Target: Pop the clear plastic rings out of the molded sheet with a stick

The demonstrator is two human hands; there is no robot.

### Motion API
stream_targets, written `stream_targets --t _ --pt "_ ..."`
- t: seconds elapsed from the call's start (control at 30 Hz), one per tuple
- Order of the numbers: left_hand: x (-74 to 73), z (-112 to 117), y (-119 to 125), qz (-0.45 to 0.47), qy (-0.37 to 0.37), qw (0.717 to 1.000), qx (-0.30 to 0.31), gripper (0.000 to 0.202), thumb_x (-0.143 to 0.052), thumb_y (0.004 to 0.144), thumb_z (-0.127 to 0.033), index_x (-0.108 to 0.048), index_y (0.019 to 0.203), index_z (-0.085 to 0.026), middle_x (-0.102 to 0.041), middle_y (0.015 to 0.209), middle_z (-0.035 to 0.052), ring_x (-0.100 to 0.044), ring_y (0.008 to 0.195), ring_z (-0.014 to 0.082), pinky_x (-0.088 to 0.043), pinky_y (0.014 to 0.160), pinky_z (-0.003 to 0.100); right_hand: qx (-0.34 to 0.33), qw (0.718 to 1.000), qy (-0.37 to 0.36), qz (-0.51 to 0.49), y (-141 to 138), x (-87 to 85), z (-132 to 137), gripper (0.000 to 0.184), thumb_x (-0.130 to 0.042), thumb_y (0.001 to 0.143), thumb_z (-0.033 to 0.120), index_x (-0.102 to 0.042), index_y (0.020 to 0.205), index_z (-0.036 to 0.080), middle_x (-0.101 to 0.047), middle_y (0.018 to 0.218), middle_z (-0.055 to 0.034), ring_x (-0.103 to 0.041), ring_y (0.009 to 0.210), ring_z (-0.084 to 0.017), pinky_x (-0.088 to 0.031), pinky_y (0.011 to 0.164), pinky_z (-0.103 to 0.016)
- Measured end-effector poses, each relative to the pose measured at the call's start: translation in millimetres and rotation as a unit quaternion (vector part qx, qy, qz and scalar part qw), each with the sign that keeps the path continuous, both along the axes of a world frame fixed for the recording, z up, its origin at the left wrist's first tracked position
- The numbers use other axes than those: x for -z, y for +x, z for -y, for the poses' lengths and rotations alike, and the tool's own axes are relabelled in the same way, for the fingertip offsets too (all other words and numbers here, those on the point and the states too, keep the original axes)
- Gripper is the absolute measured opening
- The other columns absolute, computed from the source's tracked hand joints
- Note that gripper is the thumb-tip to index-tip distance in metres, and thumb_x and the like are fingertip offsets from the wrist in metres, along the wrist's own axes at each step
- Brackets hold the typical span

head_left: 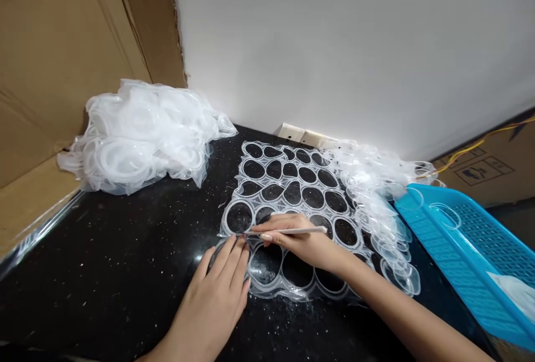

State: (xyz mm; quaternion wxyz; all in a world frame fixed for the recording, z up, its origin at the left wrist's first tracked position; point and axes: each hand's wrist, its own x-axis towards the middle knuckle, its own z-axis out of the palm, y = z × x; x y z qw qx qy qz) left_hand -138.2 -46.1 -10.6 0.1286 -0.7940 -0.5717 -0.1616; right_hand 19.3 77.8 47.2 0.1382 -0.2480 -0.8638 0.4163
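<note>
A clear plastic sheet [292, 194] with several round and oval cut-out holes lies on the black speckled counter [125, 261]. My left hand [221, 289] rests flat on the sheet's near left corner, fingers stretched out together. My right hand [305, 242] is closed on a thin pale stick-like tool [292, 231], which lies nearly level, its tip pointing left at the sheet's edge just above my left fingertips.
A heap of clear plastic rings and scraps [137, 136] sits at the back left beside cardboard [62, 44]. More clear rings [376, 183] are piled right of the sheet. A blue plastic basket [468, 256] stands at the right, a white wall [334, 44] behind.
</note>
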Motion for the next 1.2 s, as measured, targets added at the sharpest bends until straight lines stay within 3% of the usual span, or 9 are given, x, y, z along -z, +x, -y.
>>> stream_targets --t 0.2,0.4,0.47,0.57,0.73,0.83,1.03,1.2 --pt "-5.8 0 1 0.005 -0.010 1.000 -0.006 0.043 -0.025 0.089 -0.018 -0.061 0.111 -0.018 -0.059 0.119 0.0048 -0.051 0.112 0.0227 -0.039 0.086 0.039 0.025 0.997 -0.079 0.003 2 3.0 -4 0.028 -0.046 0.088 0.032 -0.065 0.105 0.020 -0.066 0.076 -0.0036 -0.059 0.071 -0.015 -0.047 0.066 -0.029" --pt "-7.1 0 0 0.009 -0.017 1.000 -0.001 0.043 -0.025 0.088 -0.017 -0.062 0.110 -0.018 -0.059 0.119 0.0050 -0.050 0.113 0.0232 -0.038 0.086 0.039 0.017 0.998 -0.060 0.009 3 2.2 -4 0.027 -0.044 0.089 0.030 -0.065 0.104 0.022 -0.066 0.074 -0.0024 -0.060 0.072 -0.015 -0.048 0.068 -0.030" --pt "-6.6 0 2 0.018 -0.014 1.000 -0.009 0.043 -0.023 0.090 -0.018 -0.062 0.109 -0.018 -0.060 0.118 0.0046 -0.050 0.113 0.0228 -0.037 0.087 0.039 0.008 1.000 -0.014 0.018 2 2.1 -2 0.027 -0.044 0.090 0.029 -0.065 0.105 0.021 -0.066 0.076 -0.0032 -0.060 0.072 -0.014 -0.048 0.066 -0.028" --pt "-5.3 1 4 0.031 -0.012 0.999 -0.019 0.044 -0.022 0.090 -0.018 -0.062 0.107 -0.018 -0.061 0.116 0.0049 -0.049 0.114 0.0220 -0.036 0.088 0.040 -0.024 0.993 0.116 0.029 2 5.4 7 0.029 -0.042 0.091 0.028 -0.063 0.106 0.016 -0.065 0.081 -0.0071 -0.059 0.070 -0.014 -0.047 0.059 -0.025" --pt "-2.1 2 4 0.039 -0.031 0.999 -0.015 0.042 -0.025 0.089 -0.018 -0.066 0.096 -0.018 -0.065 0.108 0.0096 -0.049 0.113 0.0237 -0.035 0.088 0.042 -0.044 0.929 0.358 0.086 -4 21.1 31 0.033 -0.036 0.092 0.025 -0.057 0.113 0.013 -0.061 0.077 -0.0086 -0.055 0.062 -0.014 -0.043 0.047 -0.024" --pt "-1.2 3 2 0.042 -0.036 0.998 -0.009 0.041 -0.026 0.089 -0.018 -0.066 0.094 -0.017 -0.066 0.105 0.0109 -0.051 0.109 0.0246 -0.035 0.088 0.043 -0.049 0.902 0.416 0.107 -10 27.4 37 0.035 -0.034 0.092 0.021 -0.052 0.120 0.010 -0.058 0.078 -0.0103 -0.055 0.064 -0.016 -0.043 0.045 -0.025" --pt "-2.9 3 3 0.058 -0.035 0.998 -0.018 0.039 -0.028 0.090 -0.020 -0.062 0.109 -0.019 -0.065 0.108 0.0058 -0.051 0.108 0.0226 -0.032 0.090 0.041 -0.053 0.898 0.402 0.171 -20 28.2 20 0.042 -0.034 0.089 0.016 -0.042 0.130 0.018 -0.051 0.114 -0.0176 -0.057 0.066 -0.015 -0.046 0.047 -0.024" --pt "-3.5 4 4 0.059 -0.025 0.998 -0.019 0.041 -0.024 0.091 -0.019 -0.060 0.111 -0.019 -0.061 0.116 0.0041 -0.052 0.108 0.0215 -0.030 0.090 0.040 -0.034 0.942 0.316 0.104 -25 34.9 7 0.043 -0.038 0.089 0.017 -0.042 0.131 0.027 -0.054 0.108 -0.0107 -0.058 0.078 -0.016 -0.048 0.060 -0.025"
